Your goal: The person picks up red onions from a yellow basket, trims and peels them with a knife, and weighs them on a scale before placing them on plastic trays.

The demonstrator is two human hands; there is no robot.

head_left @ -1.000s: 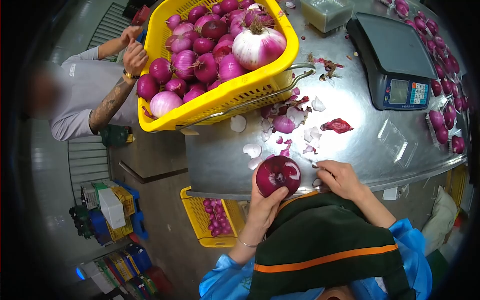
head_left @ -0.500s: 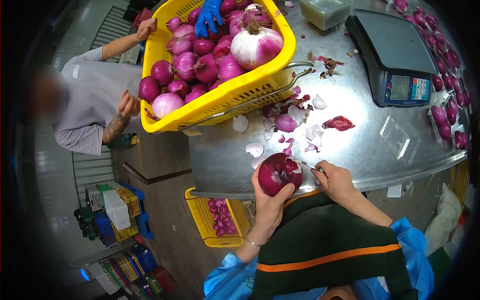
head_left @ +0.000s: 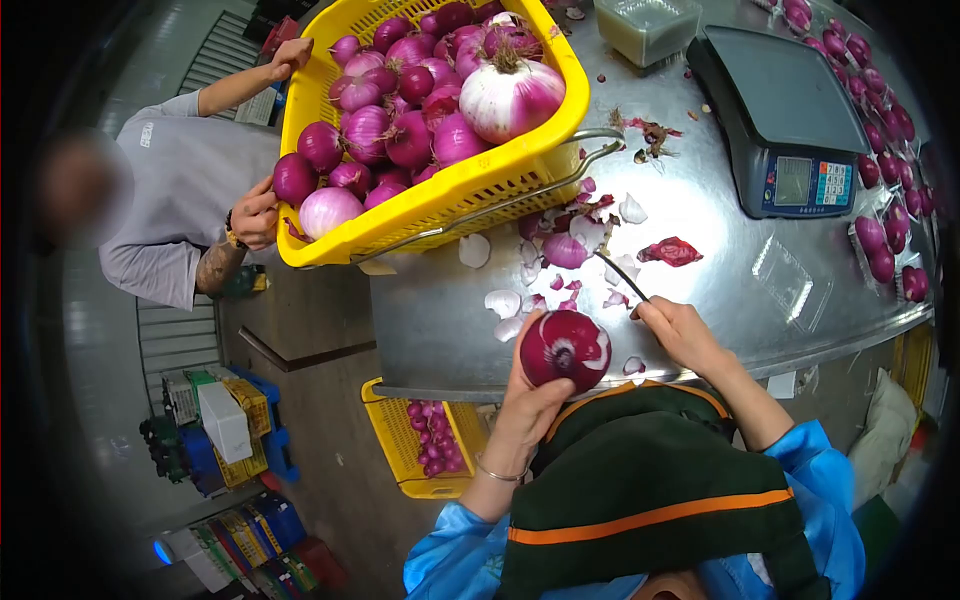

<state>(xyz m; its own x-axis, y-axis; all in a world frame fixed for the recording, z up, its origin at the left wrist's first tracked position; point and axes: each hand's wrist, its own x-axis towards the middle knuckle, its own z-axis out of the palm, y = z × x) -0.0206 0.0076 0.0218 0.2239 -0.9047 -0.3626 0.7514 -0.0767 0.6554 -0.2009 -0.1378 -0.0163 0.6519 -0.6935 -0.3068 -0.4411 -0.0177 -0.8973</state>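
A red onion (head_left: 563, 350) with a pale peeled patch on its right side is held in my left hand (head_left: 530, 398), over the table's near edge. My right hand (head_left: 676, 328) grips a thin knife (head_left: 622, 276), its blade pointing up and left, apart from the onion. Pieces of onion skin (head_left: 503, 303) and a red skin scrap (head_left: 671, 251) lie on the metal table (head_left: 430, 330) beyond the onion. A yellow basket (head_left: 450, 222) full of red onions stands at the upper left of these scraps.
Digital scale (head_left: 785, 120) at the back right, packed onions (head_left: 885, 235) on the far right, clear tray (head_left: 790, 283) in front of the scale. A plastic tub (head_left: 648, 28) stands at the back. A person (head_left: 190, 190) touches the basket's left side. Another yellow basket (head_left: 400, 450) is on the floor.
The knife has moved away from the onion, up and left over the scraps. The blue-gloved hand has left the basket. The other person's lower hand has come onto the basket's edge.
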